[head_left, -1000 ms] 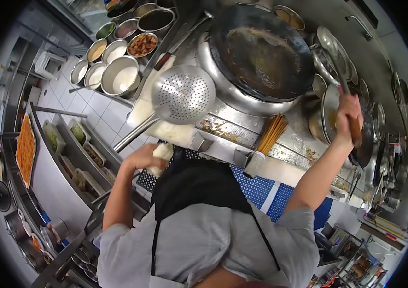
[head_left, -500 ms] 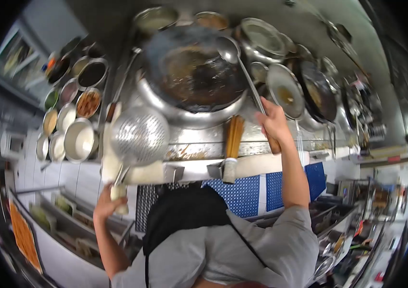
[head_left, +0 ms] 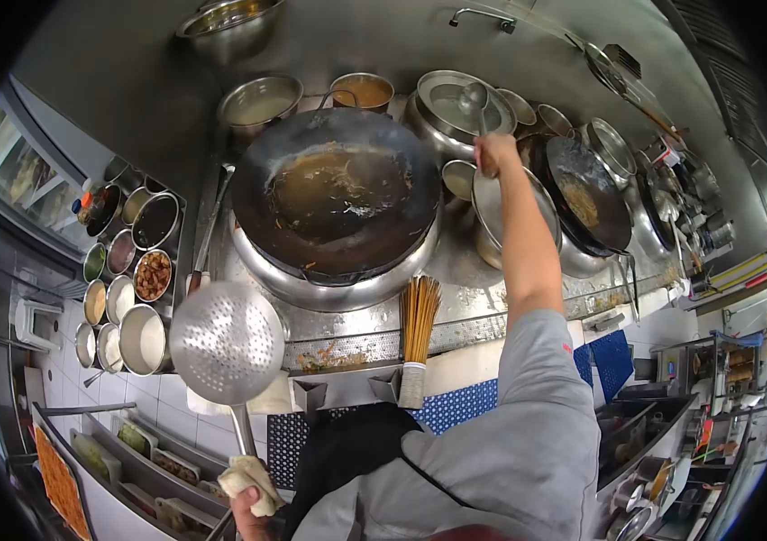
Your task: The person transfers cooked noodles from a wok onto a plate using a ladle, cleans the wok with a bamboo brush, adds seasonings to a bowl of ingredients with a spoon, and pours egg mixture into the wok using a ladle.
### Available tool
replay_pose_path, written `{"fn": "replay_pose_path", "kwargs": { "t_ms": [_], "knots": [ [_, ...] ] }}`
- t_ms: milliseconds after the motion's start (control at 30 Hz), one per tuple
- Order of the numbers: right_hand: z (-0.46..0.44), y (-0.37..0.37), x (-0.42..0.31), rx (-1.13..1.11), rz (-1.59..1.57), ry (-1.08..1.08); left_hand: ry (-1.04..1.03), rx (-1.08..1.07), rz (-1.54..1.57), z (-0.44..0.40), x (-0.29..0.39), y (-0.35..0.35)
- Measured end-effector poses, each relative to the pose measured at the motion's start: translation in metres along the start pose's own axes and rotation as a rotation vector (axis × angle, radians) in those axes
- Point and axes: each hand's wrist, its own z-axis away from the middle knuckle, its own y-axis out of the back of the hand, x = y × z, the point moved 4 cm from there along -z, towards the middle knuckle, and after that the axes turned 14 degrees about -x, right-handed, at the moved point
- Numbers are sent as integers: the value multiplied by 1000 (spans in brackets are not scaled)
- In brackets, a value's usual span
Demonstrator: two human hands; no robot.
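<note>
- here's my right hand (head_left: pixel 498 155) clasping the ladle (head_left: pixel 473 96), right of the wok (head_left: pixel 338 254): level it!
- my left hand (head_left: pixel 246 514) grips cloth (head_left: pixel 254 481) at the strainer (head_left: pixel 227 343) handle, front-left of the wok: steady!

No text, brand, number or sign can be read here. A small red mark (head_left: pixel 567 348) on the grey right sleeve (head_left: pixel 535 374) may be lettering, but is too small to make out. The red-and-white patch (head_left: pixel 668 156) beyond the pans (head_left: pixel 589 194) is likewise too small to read.
</note>
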Motion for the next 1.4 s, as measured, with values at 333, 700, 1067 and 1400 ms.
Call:
{"fn": "replay_pose_path", "kwargs": {
  "t_ms": [333,700,1067,1400],
  "knots": [
    [93,-34,-42,-621,-1432,19,3,-241,-319,-161,77,-149],
    [340,-143,-27,-654,-1503,-343,524,-586,61,-290,95,-318],
    [372,-190,7,-141,456,222,101,-564,-804,-240,131,-240],
    [378,-226,-6,-125,379,346,-335,-518,-1264,-220,163,-215]
  ]
}}
